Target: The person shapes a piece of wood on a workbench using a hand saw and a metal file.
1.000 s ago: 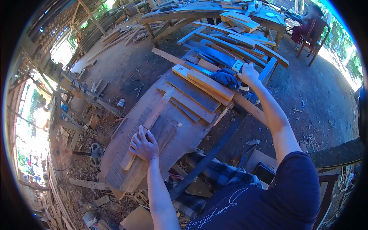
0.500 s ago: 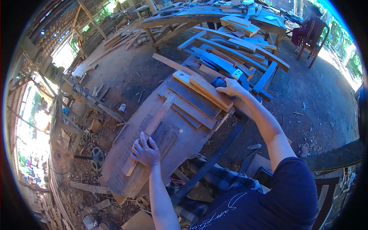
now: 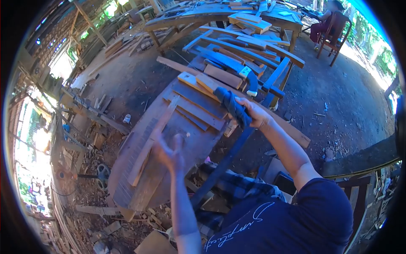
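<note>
My right hand [image 3: 255,114] is closed around a bunched dark blue cloth [image 3: 231,105], which hangs over the near ends of some stacked wood pieces. Slightly blurred by motion, my left hand [image 3: 168,153] is raised with thumb and fingers apart. It overlaps a long narrow wooden strip [image 3: 146,158] lying on the worn work board [image 3: 198,146]. Several flat wood pieces [image 3: 198,112] rest on the board between my hands. Beyond the cloth, a handsaw [image 3: 228,63] with a dark, white-tipped handle lies among the lumber.
A wooden frame [image 3: 275,76] stands past the saw, before a large table [image 3: 186,21] piled with boards. At the back right a person sits on a wooden chair [image 3: 336,36]. Wood scraps litter the ground at left, near a spoked wheel [image 3: 102,175].
My right hand has lifted the cloth off the wood and brought it nearer to me. My left hand has come off the wooden strip and shifted right. The view has shifted slightly.
</note>
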Demonstrator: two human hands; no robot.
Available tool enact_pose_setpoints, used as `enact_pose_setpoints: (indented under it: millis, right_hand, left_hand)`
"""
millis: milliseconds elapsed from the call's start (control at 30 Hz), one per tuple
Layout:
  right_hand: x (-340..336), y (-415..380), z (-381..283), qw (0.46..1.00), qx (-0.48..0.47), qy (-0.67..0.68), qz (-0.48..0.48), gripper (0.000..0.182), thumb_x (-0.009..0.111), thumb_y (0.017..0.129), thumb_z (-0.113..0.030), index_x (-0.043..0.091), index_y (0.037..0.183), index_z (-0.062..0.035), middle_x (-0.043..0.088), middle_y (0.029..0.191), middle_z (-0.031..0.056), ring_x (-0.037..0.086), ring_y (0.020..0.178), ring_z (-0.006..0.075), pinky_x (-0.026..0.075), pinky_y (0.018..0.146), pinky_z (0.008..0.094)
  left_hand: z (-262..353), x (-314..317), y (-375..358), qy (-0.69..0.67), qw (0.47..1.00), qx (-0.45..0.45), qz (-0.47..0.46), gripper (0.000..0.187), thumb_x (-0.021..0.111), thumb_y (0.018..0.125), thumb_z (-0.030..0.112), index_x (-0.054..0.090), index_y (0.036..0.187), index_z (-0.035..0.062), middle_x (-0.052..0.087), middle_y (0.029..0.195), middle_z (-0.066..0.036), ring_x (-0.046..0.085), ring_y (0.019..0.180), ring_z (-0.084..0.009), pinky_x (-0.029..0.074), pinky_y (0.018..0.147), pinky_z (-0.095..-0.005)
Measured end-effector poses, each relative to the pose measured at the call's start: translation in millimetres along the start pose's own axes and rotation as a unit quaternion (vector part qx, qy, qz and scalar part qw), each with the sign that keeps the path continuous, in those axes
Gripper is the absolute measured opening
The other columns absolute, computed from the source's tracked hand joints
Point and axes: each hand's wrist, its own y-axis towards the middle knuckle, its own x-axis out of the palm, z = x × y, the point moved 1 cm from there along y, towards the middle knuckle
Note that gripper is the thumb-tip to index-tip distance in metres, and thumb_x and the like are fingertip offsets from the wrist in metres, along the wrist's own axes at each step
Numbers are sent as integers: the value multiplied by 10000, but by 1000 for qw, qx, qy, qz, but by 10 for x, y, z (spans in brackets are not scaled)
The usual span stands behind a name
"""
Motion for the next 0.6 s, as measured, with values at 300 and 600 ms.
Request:
enact_pose_setpoints:
  millis: [300,600]
  right_hand:
    - [441,-361,722,993,55,-76,-73,497,597,908,-437,578,1183,-24,656,1006,59,630,883,143,526,772,279]
    - [437,-448,704,905,-15,-416,-92,608,576,919,-482,380,1380,-139,526,1085,50,526,1007,143,490,748,285]
  left_hand:
    - [675,406,-579,-506,783,-225,-284,396,607,933,178,507,1282,19,570,1141,-44,520,1110,-138,395,983,-295]
    - [509,531,-926,-534,780,-267,-187,258,556,940,63,494,1190,73,575,1110,-39,577,973,-103,472,860,-265]
